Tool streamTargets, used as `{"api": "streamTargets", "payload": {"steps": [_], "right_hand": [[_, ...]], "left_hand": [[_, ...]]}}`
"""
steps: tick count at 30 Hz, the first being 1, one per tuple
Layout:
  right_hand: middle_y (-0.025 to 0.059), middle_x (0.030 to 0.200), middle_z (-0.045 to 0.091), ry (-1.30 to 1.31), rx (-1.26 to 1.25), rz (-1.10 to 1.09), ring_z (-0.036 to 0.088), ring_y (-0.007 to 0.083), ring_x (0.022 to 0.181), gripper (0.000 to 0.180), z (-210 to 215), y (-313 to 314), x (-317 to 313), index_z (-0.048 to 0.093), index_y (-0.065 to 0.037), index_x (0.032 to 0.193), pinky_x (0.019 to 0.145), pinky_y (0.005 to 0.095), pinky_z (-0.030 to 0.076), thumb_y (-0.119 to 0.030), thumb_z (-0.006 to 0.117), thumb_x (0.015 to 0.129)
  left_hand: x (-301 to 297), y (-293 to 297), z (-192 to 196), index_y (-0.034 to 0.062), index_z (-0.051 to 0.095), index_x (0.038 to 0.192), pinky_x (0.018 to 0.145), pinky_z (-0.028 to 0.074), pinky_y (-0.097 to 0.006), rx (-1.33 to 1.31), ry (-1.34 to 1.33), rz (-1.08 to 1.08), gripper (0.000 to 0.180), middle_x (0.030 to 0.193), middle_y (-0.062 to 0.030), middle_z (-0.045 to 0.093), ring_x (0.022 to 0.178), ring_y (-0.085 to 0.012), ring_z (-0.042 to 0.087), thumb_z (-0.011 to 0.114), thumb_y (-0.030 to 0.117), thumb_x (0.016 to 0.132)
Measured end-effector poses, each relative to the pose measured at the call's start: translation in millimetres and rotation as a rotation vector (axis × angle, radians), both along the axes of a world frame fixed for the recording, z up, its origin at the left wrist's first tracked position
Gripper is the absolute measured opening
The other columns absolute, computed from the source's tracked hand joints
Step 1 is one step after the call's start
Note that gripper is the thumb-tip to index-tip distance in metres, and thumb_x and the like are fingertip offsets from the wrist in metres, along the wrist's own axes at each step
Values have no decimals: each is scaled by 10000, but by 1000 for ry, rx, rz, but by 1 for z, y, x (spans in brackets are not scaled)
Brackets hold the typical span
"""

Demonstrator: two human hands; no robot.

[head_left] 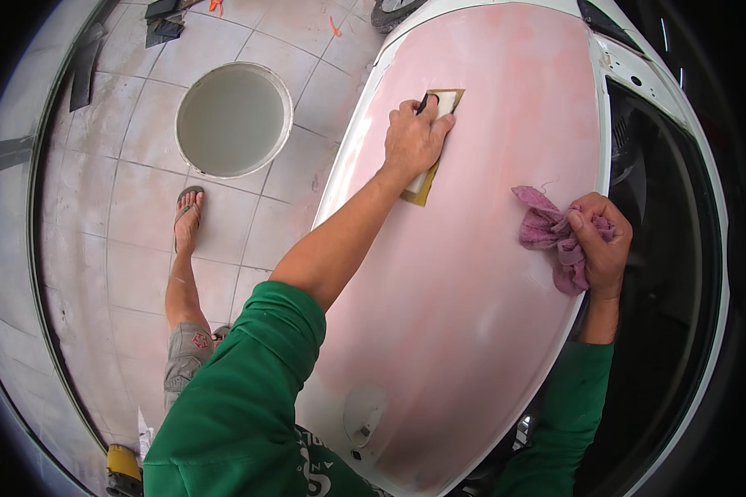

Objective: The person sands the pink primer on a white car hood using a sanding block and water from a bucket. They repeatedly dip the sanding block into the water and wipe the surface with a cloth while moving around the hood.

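My left hand (pixel 414 141) is closed around a pale sanding block (pixel 446 101), pressed flat on the car's bonnet (pixel 464 273). Yellowish-brown sandpaper (pixel 420 197) shows past the block's edges. Patchy pink and white covers the panel, which looks damp and smooth. Over by the bonnet's right edge, my right hand (pixel 601 244) grips a bunched purple cloth (pixel 543 224), whose loose folds hang onto the panel. Part of the block is hidden under my left fingers and palm.
On the tiled floor at the left stands a round white bucket (pixel 287 124) of cloudy water. My sandalled foot (pixel 189 217) is near it. Dark scraps (pixel 166 29) lie at the upper left; a yellow and black object (pixel 123 468) sits lower left. Dark windscreen glass (pixel 663 315) borders the right.
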State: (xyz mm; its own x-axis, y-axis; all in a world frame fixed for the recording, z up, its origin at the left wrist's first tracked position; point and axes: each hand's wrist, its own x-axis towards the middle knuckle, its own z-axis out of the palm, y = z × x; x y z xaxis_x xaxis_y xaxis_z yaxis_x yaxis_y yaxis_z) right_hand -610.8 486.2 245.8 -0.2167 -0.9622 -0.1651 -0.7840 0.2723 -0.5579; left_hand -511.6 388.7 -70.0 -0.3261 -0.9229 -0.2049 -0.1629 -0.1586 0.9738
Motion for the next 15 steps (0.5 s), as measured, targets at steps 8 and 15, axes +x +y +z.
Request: {"api": "streamTargets", "payload": {"steps": [8,15], "right_hand": [[43,886,630,56,14,-49,548,112,819,176,18,23,-15,607,-15,819,777,261,436,-7,767,892],[59,941,640,-46,10,16,549,116,845,179,1,-3,3,606,-27,829,790,266,429,-52,769,901]], "left_hand": [[152,260,32,35,590,1475,1049,465,-515,-218,270,-227,603,1505,-268,492,1211,-405,544,707,382,995],[-7,-47,-27,124,597,1479,999,492,-533,-145,8,40,532,1455,-221,564,1210,-439,534,595,438,1050]]}}
